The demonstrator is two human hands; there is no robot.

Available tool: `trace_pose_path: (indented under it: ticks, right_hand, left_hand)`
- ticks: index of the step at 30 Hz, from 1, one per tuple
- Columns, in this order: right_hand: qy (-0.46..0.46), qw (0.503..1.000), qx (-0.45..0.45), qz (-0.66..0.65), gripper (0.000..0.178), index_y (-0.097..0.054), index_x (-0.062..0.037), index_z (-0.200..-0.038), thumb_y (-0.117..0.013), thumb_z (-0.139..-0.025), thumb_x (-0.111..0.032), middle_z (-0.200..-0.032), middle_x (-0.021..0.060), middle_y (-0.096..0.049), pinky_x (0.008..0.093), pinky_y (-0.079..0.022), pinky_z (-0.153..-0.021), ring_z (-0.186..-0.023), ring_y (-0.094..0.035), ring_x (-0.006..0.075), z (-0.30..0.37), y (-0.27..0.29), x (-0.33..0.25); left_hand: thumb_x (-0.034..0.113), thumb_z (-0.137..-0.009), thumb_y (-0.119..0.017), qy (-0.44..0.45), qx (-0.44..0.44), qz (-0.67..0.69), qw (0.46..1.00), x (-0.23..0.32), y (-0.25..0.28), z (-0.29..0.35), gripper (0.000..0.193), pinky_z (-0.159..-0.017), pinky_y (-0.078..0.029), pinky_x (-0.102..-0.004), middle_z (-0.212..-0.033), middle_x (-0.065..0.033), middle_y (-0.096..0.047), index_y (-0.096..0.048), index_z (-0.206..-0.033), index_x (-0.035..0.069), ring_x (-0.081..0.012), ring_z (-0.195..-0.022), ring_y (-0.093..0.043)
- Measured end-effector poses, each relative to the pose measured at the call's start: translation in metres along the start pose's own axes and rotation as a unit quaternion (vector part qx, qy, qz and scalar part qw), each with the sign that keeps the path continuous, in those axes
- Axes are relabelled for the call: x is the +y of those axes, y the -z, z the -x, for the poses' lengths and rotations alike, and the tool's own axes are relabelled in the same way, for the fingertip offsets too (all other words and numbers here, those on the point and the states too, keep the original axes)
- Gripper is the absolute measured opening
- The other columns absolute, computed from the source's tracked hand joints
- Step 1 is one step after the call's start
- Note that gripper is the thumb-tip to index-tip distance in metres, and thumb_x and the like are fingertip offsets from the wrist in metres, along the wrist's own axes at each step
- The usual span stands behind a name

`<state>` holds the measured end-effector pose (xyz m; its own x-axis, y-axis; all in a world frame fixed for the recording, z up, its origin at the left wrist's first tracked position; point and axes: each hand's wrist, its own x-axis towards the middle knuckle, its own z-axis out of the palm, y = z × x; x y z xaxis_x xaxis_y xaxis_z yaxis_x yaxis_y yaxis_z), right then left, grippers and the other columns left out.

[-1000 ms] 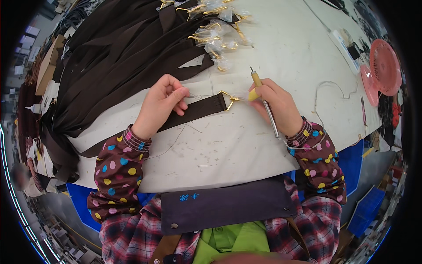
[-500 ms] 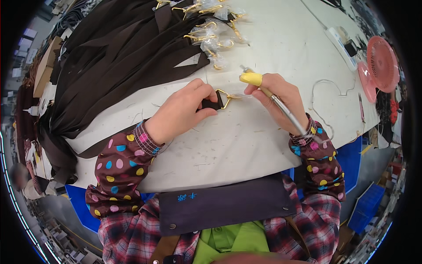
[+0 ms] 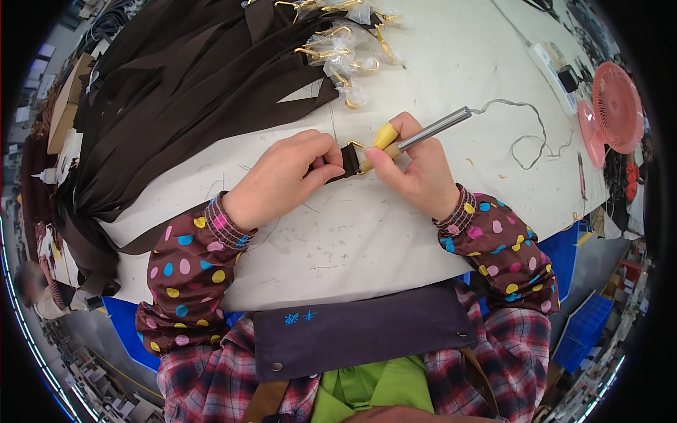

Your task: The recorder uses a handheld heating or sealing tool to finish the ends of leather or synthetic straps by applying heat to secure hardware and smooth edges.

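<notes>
Lettering (image 3: 307,316), blue, on apron (image 3: 370,335) below pen-like tool (image 3: 437,129) in right hand (image 3: 422,168)

SITE: I work in a workshop or factory hall | BENCH: my pale table (image 3: 451,77) carries a batch of dark straps (image 3: 204,84) with gold clasps (image 3: 384,46) in clear film (image 3: 338,67) | EQUIPMENT: I hold a corded pen-shaped tool (image 3: 436,130); white power strip (image 3: 549,74) on tabletop | DRESS: I wear patterned sleeve covers (image 3: 190,271) | AISLE: grey floor (image 3: 599,268), blue crate (image 3: 584,331)
</notes>
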<state>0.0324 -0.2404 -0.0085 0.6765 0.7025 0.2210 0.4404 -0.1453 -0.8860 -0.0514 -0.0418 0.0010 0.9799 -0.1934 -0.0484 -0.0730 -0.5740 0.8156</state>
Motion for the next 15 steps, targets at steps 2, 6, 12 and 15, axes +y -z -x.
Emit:
trace_pose_path:
  ticks: [2, 6, 12, 15]
  right_hand:
    - [-0.007, 1.000, -0.006, -0.009, 0.024, -0.046, -0.0040, -0.090, -0.067, -0.083, -0.015, -0.072, 0.0058, -0.061, 0.0243, -0.045, -0.053, -0.058, -0.057, 0.0121, 0.000, 0.000, 0.002]
    - [0.003, 1.000, -0.006, -0.014, 0.024, -0.047, -0.0043, -0.090, -0.067, -0.083, -0.015, -0.070, 0.0053, -0.060, 0.0245, -0.045, -0.053, -0.058, -0.056, 0.0127, 0.002, -0.002, 0.010]
    - [-0.005, 1.000, -0.018, 0.003, 0.025, -0.047, -0.0048, -0.088, -0.069, -0.081, -0.015, -0.069, 0.0051, -0.059, 0.0262, -0.044, -0.052, -0.057, -0.054, 0.0150, 0.003, -0.002, 0.012]
    - [-0.007, 1.000, -0.019, 0.001, 0.025, -0.047, -0.0050, -0.087, -0.069, -0.080, -0.015, -0.068, 0.0050, -0.059, 0.0268, -0.044, -0.052, -0.057, -0.054, 0.0155, 0.003, -0.002, 0.012]
  left_hand:
    - [0.007, -0.083, -0.064, 0.005, 0.003, 0.009, 1.000, 0.002, 0.000, -0.001, 0.010, -0.060, -0.044, -0.0302, -0.079, -0.0088, -0.055, -0.057, -0.086, 0.001, -0.0192, -0.067, -0.054]
    - [0.006, -0.084, -0.064, 0.001, 0.003, 0.011, 1.000, 0.000, -0.002, -0.002, 0.009, -0.059, -0.043, -0.0268, -0.080, -0.0073, -0.055, -0.057, -0.088, 0.000, -0.0143, -0.066, -0.053]
    - [0.006, -0.085, -0.063, 0.007, 0.002, 0.018, 1.000, 0.000, -0.002, -0.003, 0.009, -0.060, -0.043, -0.0271, -0.080, -0.0077, -0.055, -0.057, -0.088, 0.000, -0.0147, -0.066, -0.052]
    - [0.007, -0.085, -0.063, 0.010, 0.002, 0.017, 1.000, 0.001, -0.002, -0.003, 0.010, -0.060, -0.043, -0.0275, -0.080, -0.0081, -0.055, -0.057, -0.088, 0.000, -0.0149, -0.066, -0.052]
